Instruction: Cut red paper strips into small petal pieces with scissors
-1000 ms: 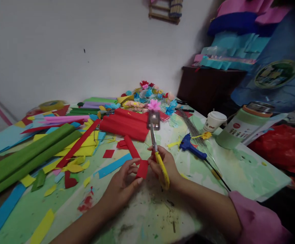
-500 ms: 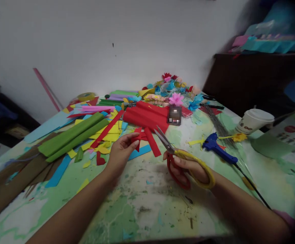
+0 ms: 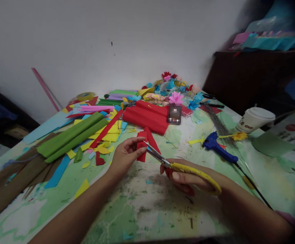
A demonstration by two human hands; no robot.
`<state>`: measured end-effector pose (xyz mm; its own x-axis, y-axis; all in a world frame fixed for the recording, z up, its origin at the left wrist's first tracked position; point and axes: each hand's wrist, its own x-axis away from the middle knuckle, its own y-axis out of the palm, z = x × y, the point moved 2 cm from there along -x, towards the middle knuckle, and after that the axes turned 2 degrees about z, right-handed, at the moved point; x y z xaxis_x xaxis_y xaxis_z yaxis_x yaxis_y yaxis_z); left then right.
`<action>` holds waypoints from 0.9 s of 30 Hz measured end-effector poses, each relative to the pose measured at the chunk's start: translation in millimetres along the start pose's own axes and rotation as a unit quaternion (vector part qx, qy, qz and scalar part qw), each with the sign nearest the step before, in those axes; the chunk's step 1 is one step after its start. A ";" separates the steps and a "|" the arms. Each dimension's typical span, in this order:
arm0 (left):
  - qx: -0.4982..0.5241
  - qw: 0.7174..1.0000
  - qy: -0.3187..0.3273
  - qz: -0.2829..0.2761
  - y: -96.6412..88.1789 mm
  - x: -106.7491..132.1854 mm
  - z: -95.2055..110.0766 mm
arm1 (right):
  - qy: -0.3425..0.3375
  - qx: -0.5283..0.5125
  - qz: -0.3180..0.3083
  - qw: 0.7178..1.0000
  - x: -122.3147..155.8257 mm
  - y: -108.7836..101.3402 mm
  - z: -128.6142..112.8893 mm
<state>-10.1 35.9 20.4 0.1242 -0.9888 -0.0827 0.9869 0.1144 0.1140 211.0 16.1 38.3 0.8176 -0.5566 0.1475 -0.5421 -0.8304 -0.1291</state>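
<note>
My left hand (image 3: 125,154) pinches a red strip of paper (image 3: 141,156) between thumb and fingertips, above the middle of the table. In my right hand (image 3: 188,179) is a pair of scissors (image 3: 160,158) with one yellow and one red handle. Their blades point up and left, with the tips at the strip's edge beside my left fingertips. Whether the blades have cut into the paper I cannot tell. Another red strip (image 3: 152,140) lies just beyond. Farther back is a wide folded red sheet (image 3: 146,117). My fingers hide part of the red handle.
Rolled green paper (image 3: 73,137) and yellow sheets (image 3: 106,130) lie left. Paper flowers (image 3: 173,83) are heaped at the back. To the right are a blue glue gun (image 3: 220,149) with its cable, thin wires (image 3: 217,118) and a lidded paper cup (image 3: 255,120).
My right hand has turned the scissors, bringing their tips left and down to the red strip. The blades look closer together. My left hand has moved slightly right with the strip.
</note>
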 end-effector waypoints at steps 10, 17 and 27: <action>0.025 0.998 0.041 0.036 -11.7 -4.8 0.4 | 0.009 0.002 0.032 0.999 4.1 -5.5 0.4; -0.016 1.000 0.011 -0.010 -1.5 3.4 6.2 | 0.004 -0.005 0.004 1.000 0.5 0.6 1.1; 0.009 1.000 0.015 0.015 -0.6 1.9 4.2 | -0.018 -0.007 -0.018 1.000 -2.1 1.5 1.7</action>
<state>-10.9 33.5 24.3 0.1569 -0.9817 -0.1080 0.9806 0.1418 0.1353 208.8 16.1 36.2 0.8435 -0.5245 0.1160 -0.5140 -0.8508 -0.1096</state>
